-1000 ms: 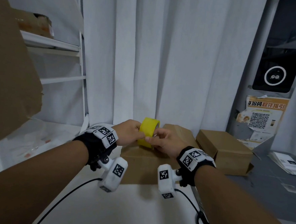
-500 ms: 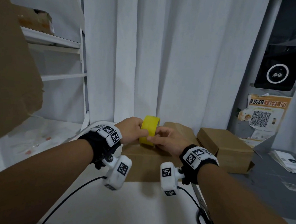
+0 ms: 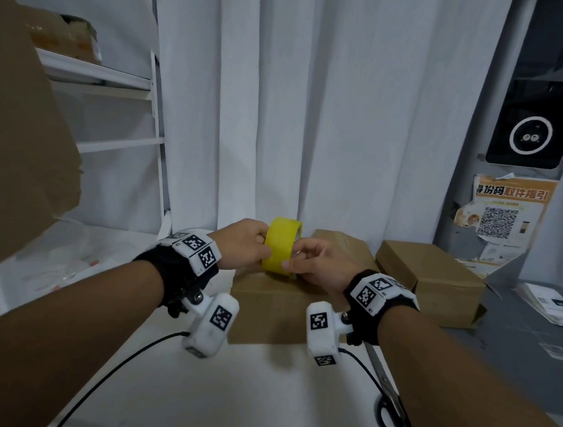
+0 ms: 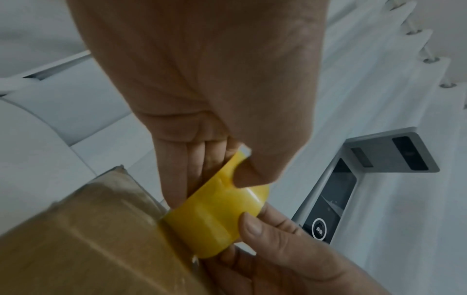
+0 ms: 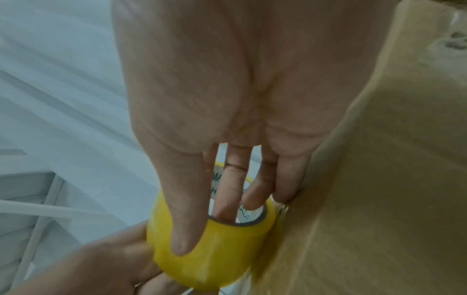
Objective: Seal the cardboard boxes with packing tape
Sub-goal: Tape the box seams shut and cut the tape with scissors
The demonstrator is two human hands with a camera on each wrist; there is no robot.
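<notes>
A plain brown cardboard box (image 3: 288,290) sits on the white tabletop (image 3: 227,393), straight in front of the person, its matte top face lying flat; the wrist views show a strip of tape running down its near edge. A second, smaller cardboard box (image 3: 432,280) of the same dull brown stands just to the right, on a grey surface (image 3: 514,346), apart from the first.

Above the near box, both hands hold a roll of yellow packing tape (image 3: 280,246). The roll is a wide, glossy ring standing on edge, its outer face smooth and shiny, with a white printed cardboard core (image 5: 246,216) inside. It hovers close over the top of the box, near the box's left end.

The left hand (image 3: 246,244) has its grip closed on the roll from the left, thumb on the outer face and fingers behind it. The right hand (image 3: 320,261) also grips the roll: its thumb (image 5: 187,209) presses on the yellow outside while its fingers reach into the core.

A pair of scissors with black handles (image 3: 389,417) lies on the tabletop by the right forearm. White pleated curtains (image 3: 314,99) hang behind.
</notes>
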